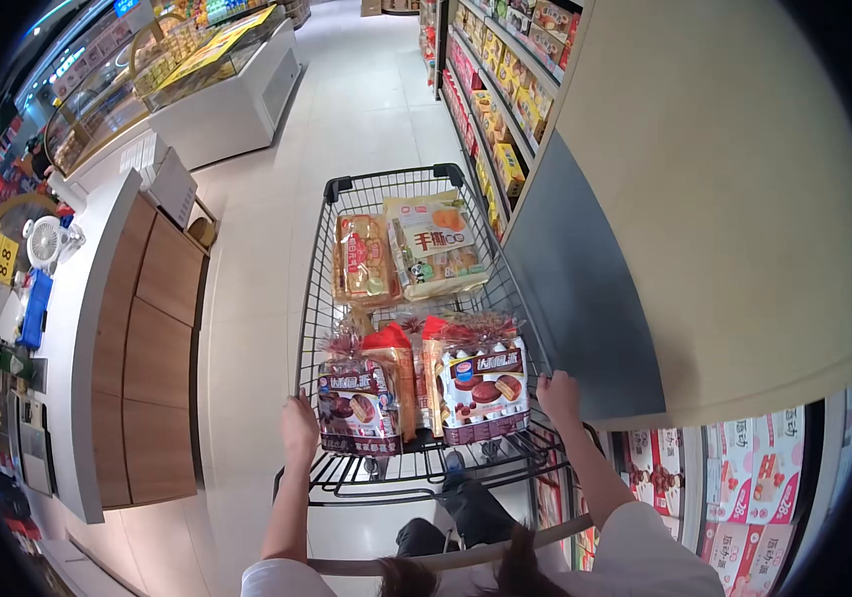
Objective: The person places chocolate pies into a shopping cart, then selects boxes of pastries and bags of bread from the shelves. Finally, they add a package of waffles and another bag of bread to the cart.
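A black wire shopping cart stands in front of me. My left hand is closed around its left side rim, and my right hand grips the right rim. Inside the cart, nearest me, are two packs of chocolate pies, a left pack and a right pack, with red-topped packages between them. Farther forward lie a clear bag of bread and a cream-and-yellow bread bag. The cart's push handle crosses close to my body.
On the left stands a wood-panelled counter bearing a small white fan. Beyond it is a white display case. Shelves of boxed goods and a large beige panel line the right. A tiled aisle runs ahead.
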A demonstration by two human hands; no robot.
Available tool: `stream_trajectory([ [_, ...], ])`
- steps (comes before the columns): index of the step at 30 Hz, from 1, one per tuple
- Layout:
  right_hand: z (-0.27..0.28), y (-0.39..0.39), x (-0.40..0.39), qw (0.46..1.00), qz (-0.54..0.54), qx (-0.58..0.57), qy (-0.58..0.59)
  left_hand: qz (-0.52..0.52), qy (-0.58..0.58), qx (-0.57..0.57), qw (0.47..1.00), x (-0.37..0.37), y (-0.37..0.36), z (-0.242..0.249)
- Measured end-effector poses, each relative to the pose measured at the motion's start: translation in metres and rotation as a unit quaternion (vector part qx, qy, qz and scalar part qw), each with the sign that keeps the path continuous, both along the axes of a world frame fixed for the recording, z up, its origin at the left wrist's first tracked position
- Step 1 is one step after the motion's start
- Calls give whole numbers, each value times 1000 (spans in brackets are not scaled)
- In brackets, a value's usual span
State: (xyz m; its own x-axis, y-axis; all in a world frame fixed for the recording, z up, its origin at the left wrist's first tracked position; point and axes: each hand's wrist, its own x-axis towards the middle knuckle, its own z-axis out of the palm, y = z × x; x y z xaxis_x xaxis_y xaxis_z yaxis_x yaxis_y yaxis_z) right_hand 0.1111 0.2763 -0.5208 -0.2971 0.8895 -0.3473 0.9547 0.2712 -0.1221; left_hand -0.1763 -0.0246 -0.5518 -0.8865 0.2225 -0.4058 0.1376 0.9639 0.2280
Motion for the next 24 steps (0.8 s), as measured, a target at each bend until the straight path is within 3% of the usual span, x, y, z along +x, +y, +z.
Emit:
stream_trajectory([
  [9,-3,57,-109,1000,31,4,5,-11,33,-16,999,-105,53,-21],
  [24,-94,209,-272,999,-34,-28,-11,-47,78,-46,995,-269,215,-94],
])
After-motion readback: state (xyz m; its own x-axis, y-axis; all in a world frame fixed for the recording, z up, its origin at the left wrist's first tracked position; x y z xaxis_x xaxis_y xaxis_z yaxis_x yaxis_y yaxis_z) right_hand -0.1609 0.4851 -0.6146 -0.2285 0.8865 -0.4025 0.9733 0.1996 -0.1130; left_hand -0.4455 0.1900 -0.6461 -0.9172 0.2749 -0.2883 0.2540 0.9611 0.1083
